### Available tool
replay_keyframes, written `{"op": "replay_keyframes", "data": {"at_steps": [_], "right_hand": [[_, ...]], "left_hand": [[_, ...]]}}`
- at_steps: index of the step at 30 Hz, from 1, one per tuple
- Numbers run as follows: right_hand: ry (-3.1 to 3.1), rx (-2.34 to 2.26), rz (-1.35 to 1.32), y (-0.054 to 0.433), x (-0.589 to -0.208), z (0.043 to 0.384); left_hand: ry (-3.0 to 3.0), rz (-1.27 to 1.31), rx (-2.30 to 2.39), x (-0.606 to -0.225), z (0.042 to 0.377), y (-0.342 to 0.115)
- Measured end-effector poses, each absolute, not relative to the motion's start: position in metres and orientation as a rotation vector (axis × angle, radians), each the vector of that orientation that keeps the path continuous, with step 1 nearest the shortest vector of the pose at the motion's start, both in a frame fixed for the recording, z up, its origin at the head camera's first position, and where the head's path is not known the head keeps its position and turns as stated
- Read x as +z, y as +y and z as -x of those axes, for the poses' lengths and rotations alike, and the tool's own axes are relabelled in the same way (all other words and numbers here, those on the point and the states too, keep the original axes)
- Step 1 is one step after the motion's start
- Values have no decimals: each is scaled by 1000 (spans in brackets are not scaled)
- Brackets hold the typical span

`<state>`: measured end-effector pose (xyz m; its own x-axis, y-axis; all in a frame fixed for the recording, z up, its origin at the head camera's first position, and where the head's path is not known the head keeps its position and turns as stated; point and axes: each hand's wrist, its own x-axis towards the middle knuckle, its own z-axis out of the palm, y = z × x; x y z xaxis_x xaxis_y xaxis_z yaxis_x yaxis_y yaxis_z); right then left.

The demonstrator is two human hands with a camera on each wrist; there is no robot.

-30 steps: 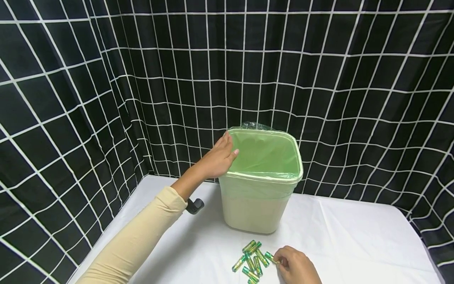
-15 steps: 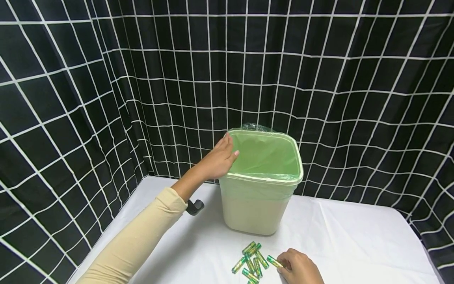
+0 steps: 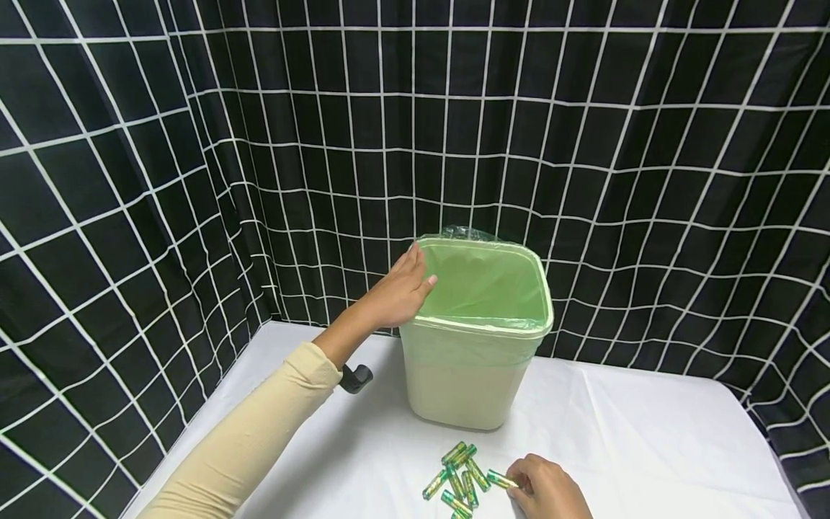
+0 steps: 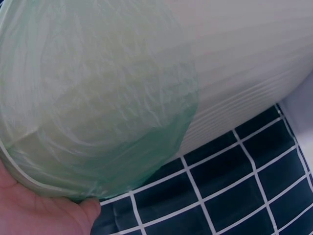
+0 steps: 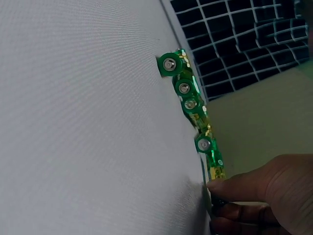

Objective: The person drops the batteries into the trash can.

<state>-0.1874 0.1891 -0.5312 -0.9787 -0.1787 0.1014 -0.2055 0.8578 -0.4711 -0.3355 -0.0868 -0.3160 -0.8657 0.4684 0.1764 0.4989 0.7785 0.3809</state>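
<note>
My left hand (image 3: 400, 288) rests over the left rim of a pale bin (image 3: 457, 393), its fingers straight along the edge and the thumb on the opening's side. A thin green bag (image 3: 486, 277) lines the bin and folds over its rim; in the left wrist view the folded bag (image 4: 98, 93) hangs down outside, close to the palm. Low in the head view, my right hand (image 3: 547, 490) pinches the right end of a green-and-gold battery (image 3: 498, 477). Several like batteries (image 3: 476, 474) lie in a loose pile just left of it.
A white cloth (image 3: 635, 432) covers the table, with the bin standing near its back. Dark curtains (image 3: 583, 144) with a white grid hang behind and to the left. A dark curved piece (image 3: 357, 377) shows beside the left wrist.
My right hand has shifted slightly right, and the pinched battery now stands a little farther from the pile. My left hand stays on the bin's rim.
</note>
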Motion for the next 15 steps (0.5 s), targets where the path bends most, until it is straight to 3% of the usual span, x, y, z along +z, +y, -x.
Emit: {"op": "replay_keyframes", "data": {"at_steps": [9,15], "right_hand": [[-2910,764,-315,189,-518,181],[-2671,736,-552,192,-502,174]], "left_hand": [[-2894,790,-646,-316,335,-86],[-2890,796,-664,-316,334,-87]]}}
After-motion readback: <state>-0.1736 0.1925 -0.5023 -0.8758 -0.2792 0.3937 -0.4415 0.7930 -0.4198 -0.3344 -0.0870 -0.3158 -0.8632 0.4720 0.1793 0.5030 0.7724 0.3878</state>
